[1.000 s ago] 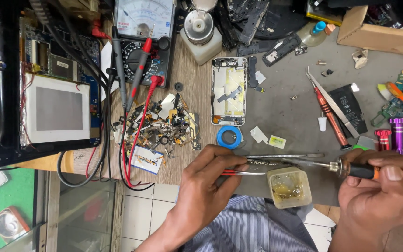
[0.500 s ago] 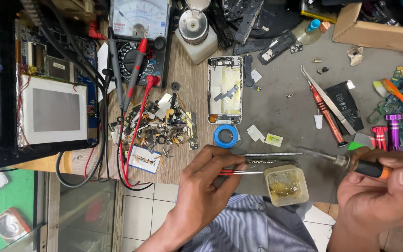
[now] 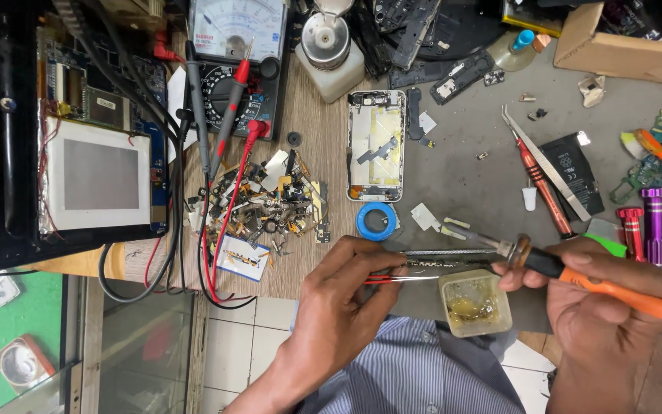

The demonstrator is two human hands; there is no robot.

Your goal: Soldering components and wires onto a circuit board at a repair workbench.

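An orange-and-black soldering iron [image 3: 591, 282] meets a yellowish flux tub [image 3: 475, 303] near a blue tape ring [image 3: 377, 221], red probe leads [image 3: 233, 172], a purple and a red metal cylinder [image 3: 654, 222], a grey mat [image 3: 484, 176] and a blue striped shirt [image 3: 415, 376].

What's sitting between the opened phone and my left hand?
In the head view, a blue tape ring lies on the bench between the opened phone and the left hand.

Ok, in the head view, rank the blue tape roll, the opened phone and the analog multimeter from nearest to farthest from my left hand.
1. Blue tape roll, just above the left hand.
2. Opened phone, farther up the bench.
3. Analog multimeter, top edge, up-left.
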